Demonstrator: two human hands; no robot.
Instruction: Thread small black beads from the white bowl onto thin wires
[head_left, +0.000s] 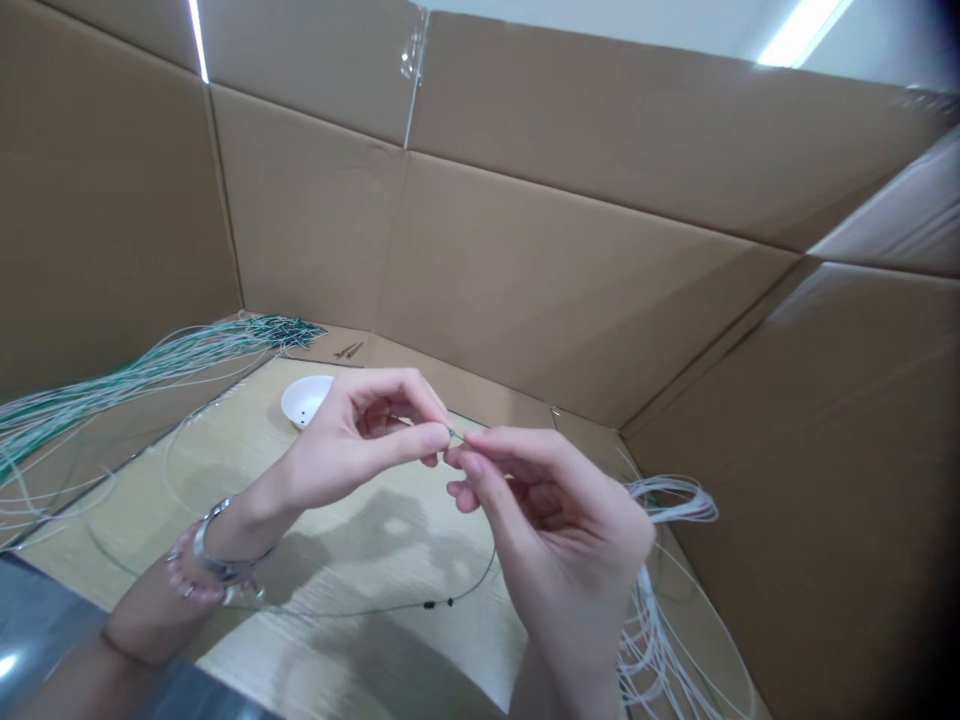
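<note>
Above the middle of the wooden board, my left hand [382, 425] is closed, thumb and index finger pinching the tip of a thin green wire. My right hand [559, 510] faces it almost fingertip to fingertip, also closed in a pinch on the wire. What exactly lies between the fingertips is very small and partly hidden. A thin greenish wire [352, 612] curves across the board below, with small black pieces [430, 604] on it. Behind my left hand stands a white bowl [300, 392] holding a few tiny black pieces.
Green and white wires [150, 375] lie in a long bundle on the left. Coiled white wires [660, 640] lie on the right. Small dark slender pieces [348, 351] rest behind the bowl. Cardboard walls [525, 270] enclose the wooden board [247, 440].
</note>
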